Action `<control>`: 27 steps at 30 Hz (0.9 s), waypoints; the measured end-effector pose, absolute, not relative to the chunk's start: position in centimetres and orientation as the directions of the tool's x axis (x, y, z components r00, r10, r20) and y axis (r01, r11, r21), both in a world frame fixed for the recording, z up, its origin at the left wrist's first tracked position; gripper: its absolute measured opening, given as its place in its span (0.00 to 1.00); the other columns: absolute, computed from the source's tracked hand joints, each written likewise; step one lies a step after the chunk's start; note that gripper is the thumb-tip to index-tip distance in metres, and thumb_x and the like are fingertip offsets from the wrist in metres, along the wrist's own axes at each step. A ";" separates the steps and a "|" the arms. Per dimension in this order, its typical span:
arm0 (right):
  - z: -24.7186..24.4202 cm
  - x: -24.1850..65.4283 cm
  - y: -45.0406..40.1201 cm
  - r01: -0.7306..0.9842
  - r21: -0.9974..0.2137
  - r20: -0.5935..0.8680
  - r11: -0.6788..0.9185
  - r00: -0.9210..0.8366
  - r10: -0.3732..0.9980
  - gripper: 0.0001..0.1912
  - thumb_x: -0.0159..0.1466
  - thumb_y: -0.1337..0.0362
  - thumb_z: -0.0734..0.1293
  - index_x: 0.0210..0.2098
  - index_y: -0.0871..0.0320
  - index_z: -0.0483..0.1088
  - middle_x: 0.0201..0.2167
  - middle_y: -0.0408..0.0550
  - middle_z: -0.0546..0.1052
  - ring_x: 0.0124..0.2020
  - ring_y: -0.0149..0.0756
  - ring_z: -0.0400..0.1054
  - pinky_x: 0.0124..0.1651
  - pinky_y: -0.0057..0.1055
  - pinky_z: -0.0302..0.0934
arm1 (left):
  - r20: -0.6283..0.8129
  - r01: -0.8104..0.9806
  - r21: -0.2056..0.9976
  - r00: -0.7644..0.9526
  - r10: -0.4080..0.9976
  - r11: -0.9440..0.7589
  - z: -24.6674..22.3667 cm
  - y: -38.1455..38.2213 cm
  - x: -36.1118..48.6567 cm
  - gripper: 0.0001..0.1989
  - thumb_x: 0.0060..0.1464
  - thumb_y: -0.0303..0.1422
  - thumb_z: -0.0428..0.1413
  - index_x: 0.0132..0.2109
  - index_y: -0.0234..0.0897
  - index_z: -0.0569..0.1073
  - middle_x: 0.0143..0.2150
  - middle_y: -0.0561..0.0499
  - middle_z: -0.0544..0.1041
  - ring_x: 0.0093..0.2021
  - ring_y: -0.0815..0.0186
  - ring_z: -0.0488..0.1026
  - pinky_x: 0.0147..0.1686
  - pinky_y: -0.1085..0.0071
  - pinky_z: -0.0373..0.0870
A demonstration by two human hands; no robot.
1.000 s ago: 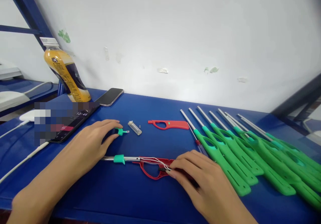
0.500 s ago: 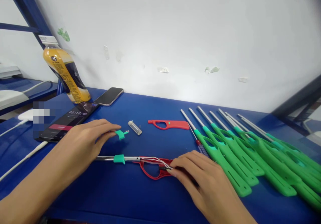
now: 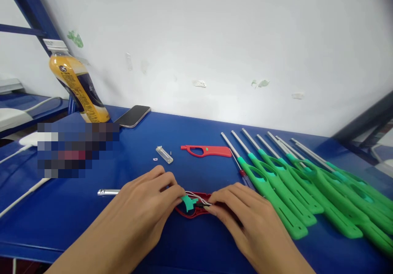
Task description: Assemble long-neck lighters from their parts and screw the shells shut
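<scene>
My left hand pinches a teal trigger over the finger hole of an opened red lighter half. White wires run through this shell to a small black igniter. The fingertips of my right hand are closed on the igniter at the shell's right part, which the hand covers. A metal tube sticks out to the left beyond my left hand; its middle is hidden. Behind lie the other red handle half and a clear fuel tank.
Several green lighters lie in a row on the right, beside a screwdriver. A tiny pale piece lies by the tank. At the left are a phone, a yellow bottle and a white cable.
My left hand has moved right and down, bringing the teal trigger over the red shell. The tiny pale piece now lies on the table. My right hand has stayed put.
</scene>
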State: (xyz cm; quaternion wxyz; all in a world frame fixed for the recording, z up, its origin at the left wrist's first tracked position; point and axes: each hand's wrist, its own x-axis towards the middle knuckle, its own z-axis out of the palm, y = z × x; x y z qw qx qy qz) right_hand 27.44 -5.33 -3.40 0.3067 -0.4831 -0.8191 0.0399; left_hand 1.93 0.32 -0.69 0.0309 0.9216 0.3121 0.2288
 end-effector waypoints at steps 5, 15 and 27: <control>-3.4 27.4 -5.2 0.769 -0.334 0.474 0.546 -0.363 0.802 0.07 0.79 0.61 0.64 0.44 0.51 0.74 0.39 0.39 0.83 0.37 0.36 0.75 0.43 0.34 0.67 | 0.396 0.544 0.201 0.715 0.575 -0.815 -1.0 0.3 2.4 0.20 0.71 0.20 0.47 0.41 0.43 0.80 0.35 0.50 0.78 0.37 0.60 0.73 0.39 0.68 0.72; -2.7 27.2 -5.1 0.748 -0.290 0.523 0.596 -0.398 0.754 0.12 0.80 0.59 0.62 0.42 0.52 0.75 0.38 0.38 0.84 0.36 0.33 0.76 0.46 0.32 0.65 | 0.338 0.562 0.192 0.732 0.592 -0.805 -1.6 0.1 3.0 0.20 0.66 0.17 0.44 0.38 0.39 0.77 0.36 0.47 0.78 0.36 0.56 0.71 0.38 0.61 0.67; -2.9 27.0 -5.6 0.742 -0.374 0.518 0.557 -0.331 0.789 0.01 0.77 0.62 0.68 0.46 0.49 0.73 0.40 0.33 0.82 0.39 0.32 0.75 0.50 0.33 0.63 | 0.388 0.526 0.189 0.736 0.556 -0.829 -1.6 0.5 2.7 0.21 0.65 0.14 0.44 0.44 0.39 0.78 0.39 0.49 0.78 0.37 0.59 0.73 0.41 0.62 0.68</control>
